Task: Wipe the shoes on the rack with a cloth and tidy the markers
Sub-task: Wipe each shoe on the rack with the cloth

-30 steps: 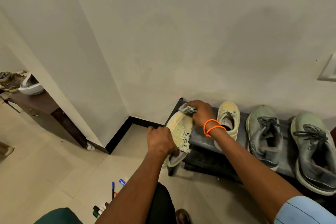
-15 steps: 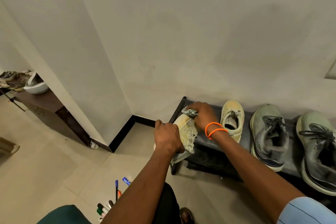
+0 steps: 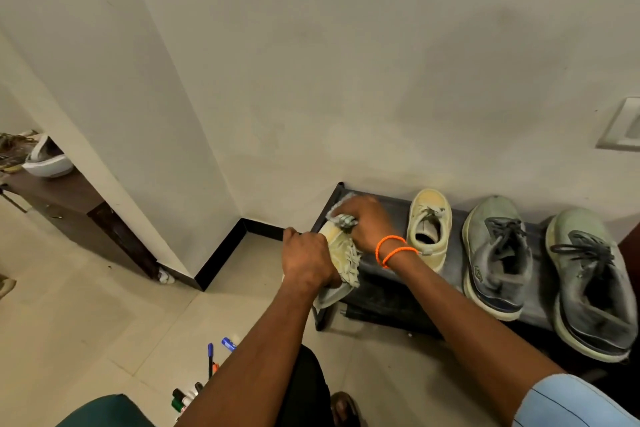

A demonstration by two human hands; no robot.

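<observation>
My left hand (image 3: pixel 306 258) grips a pale yellow shoe (image 3: pixel 341 253) tilted on its side at the left end of the black shoe rack (image 3: pixel 391 208). My right hand (image 3: pixel 363 222), with orange bands on its wrist, holds a grey cloth (image 3: pixel 341 215) bunched against the shoe's toe. The matching yellow shoe (image 3: pixel 429 225) stands upright on the rack just to the right. Two grey sneakers (image 3: pixel 498 253) (image 3: pixel 592 281) stand further right. Several markers (image 3: pixel 194 392) lie scattered on the floor tiles beside my left forearm, with a blue one (image 3: pixel 228 343) apart from the rest.
A wall corner with black skirting (image 3: pixel 221 256) juts out left of the rack. A dark wooden table (image 3: pixel 69 198) at the far left carries a white shoe (image 3: pixel 46 159). My knees in green (image 3: pixel 104 411) and black fabric fill the bottom edge.
My right hand with the cloth has slid up over the shoe's toe toward the rack's back corner. My left hand keeps holding the shoe in much the same place.
</observation>
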